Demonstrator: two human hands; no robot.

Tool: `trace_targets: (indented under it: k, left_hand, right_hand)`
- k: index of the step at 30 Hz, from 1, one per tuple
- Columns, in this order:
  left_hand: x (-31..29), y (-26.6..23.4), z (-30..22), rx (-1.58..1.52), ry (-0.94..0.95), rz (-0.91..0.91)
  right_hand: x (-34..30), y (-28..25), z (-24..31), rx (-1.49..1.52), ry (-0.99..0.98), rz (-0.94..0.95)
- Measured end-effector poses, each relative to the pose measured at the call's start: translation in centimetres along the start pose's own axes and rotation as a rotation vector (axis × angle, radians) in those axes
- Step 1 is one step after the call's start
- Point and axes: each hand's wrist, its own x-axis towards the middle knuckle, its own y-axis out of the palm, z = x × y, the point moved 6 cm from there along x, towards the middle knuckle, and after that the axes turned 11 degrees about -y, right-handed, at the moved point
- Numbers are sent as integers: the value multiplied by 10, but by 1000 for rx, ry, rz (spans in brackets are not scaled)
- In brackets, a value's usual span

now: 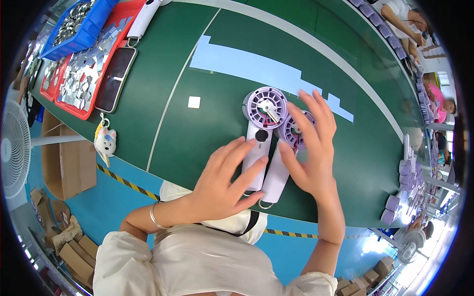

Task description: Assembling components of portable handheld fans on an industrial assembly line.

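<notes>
Two handheld fans with pale handles and purple round heads lie side by side on the green table, their hubs and some red wire exposed. The left handheld fan (265,107) has a dark round button on its handle. The right handheld fan (277,179) lies aslant, its head partly under my right hand (314,153). That hand is open, thumb and index finger spread over the fan head, the other fingers stretched beyond it. My left hand (222,180) is open too, its fingers apart across the left fan's handle. Metal loops show at the handle ends.
Left stand a red tray (94,112) of small metal plates, a blue bin (94,29) of metal parts and a phone (116,79). A white square (194,102) and blue strips (247,69) lie on the table. More purple fans (407,182) are at right.
</notes>
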Motion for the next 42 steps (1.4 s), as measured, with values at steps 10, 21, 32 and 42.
trace_targets:
  k: [10,21,32,42]
  left_hand:
    - [-10,24,-8,165,84,80]
    - [-17,26,-10,40,102,80]
    - [-17,9,0,-96,140,146]
    - [49,-188,176,828,-582,-430]
  right_hand:
    - [11,10,13,-104,-170,-68]
    - [2,18,16,-160,-205,20]
    - [-18,9,27,30,-358,-42]
    - [-48,0,-19,76,-176,-338]
